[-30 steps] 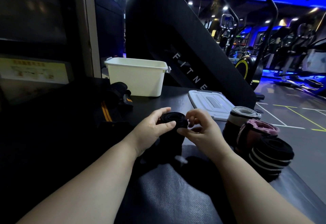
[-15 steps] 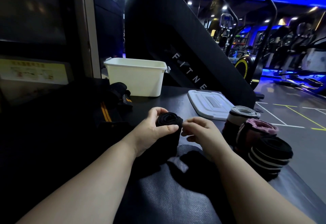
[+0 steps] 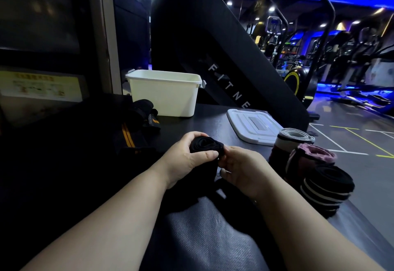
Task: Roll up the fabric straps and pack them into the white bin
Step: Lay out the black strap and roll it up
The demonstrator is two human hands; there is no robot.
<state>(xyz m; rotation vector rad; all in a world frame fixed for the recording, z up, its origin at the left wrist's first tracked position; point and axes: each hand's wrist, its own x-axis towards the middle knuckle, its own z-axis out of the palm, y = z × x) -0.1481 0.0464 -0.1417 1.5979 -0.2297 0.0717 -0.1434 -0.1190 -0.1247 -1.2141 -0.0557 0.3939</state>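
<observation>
A black fabric strap [image 3: 205, 146], partly coiled into a roll, stands between my hands at the middle of the dark table. My left hand [image 3: 187, 161] wraps the roll from the left with the thumb across its front. My right hand [image 3: 241, 167] pinches it from the right. The strap's loose tail hangs down below, dark and hard to make out. The white bin [image 3: 164, 93] stands open at the back of the table. Three finished rolls sit at the right edge: a grey-topped roll [image 3: 293, 137], a pink roll [image 3: 313, 156] and a black striped roll [image 3: 324, 187].
The bin's white lid [image 3: 253, 125] lies flat to the right of the bin. Unrolled black straps with orange stripes [image 3: 136, 130] lie heaped at the left. A big black fitness machine [image 3: 213, 47] rises behind the table. The gym floor drops away at right.
Both hands have closed in on the black roll and turned it tighter. My right hand moved left until it touches the roll, which sits a little lower.
</observation>
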